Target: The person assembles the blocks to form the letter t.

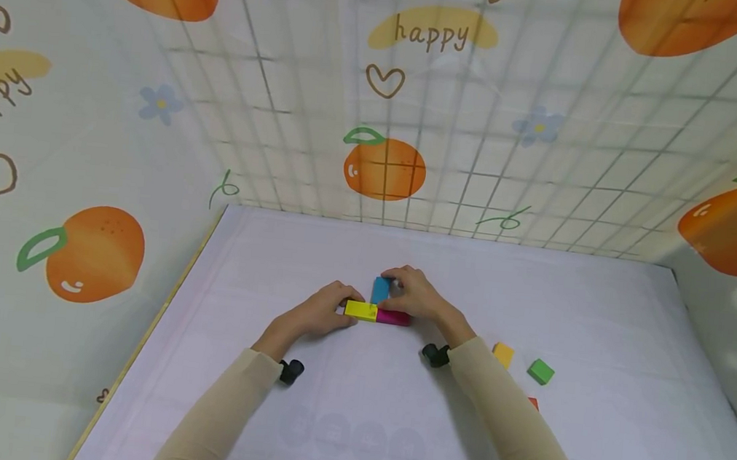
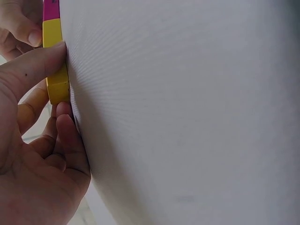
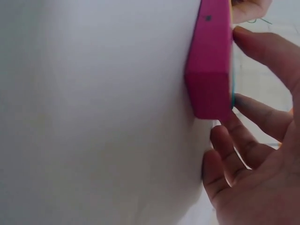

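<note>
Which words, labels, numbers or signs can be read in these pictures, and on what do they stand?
"happy": back curtain.
"appy": left curtain, beginning cut off.
Pink block: small dark mark, too blurred to read.
Table: faint round marks, nothing readable.

Head view: long sleeves, plain beige, same cloth both arms. Left sleeve (image 1: 221,411) lies toward 7 o'clock, right sleeve (image 1: 512,421) toward 5; soft creases low on each. Fairly close fit, ending in a plain edge at the wrist. Left wrist device (image 1: 291,371): black, stubby, rounded lobes, between 3 and 4 o'clock of its sleeve end. Right wrist device (image 1: 435,355): also black and stubby, between 8 and 9; finer detail too small to tell. Left hand (image 1: 320,311), right hand (image 1: 422,297): both bare. Left wrist view, toward 10 o'clock: small round spot (image 2: 26,74) on left thumb (image 2: 37,67).
</note>
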{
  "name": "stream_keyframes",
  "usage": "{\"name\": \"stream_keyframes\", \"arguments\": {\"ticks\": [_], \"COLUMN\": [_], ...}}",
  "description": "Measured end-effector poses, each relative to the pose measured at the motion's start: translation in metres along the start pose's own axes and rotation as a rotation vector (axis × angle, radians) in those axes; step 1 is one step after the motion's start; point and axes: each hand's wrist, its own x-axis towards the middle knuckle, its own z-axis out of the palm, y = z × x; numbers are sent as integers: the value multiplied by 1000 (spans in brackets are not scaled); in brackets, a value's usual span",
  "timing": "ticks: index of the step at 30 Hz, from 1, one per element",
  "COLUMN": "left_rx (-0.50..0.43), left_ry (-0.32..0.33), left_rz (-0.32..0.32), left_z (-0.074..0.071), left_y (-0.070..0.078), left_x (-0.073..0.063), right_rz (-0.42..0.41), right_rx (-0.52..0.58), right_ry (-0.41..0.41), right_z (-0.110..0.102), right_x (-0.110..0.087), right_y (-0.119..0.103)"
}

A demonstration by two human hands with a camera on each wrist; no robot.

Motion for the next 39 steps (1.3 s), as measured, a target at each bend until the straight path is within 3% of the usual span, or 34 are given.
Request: {"name": "stream_keyframes", "arguments": {"ticks": [5,11,20,27,39], "left_rx": [-4,-2,-5,-15,-29], "left_ry": [3,1,3,8,12], "left_rz": [-4,-28,-46,-55,-41], "left_z": [-1,-1,0,2,3], "left_y": [2,2,4,2,0], "left_x": [-1,-1,0,0,1], "right_rz": [-6,-21,-79,-38,-66], "right_rx": [39,60,47,72,-1], "right_ry": [20,100,236,326,509], "right_z": [-6,-17,-34,-40,-36], "right_x": [-4,-21,-65,-101,-164], "right_y": [-2,-5,-10,-15,-9]}}
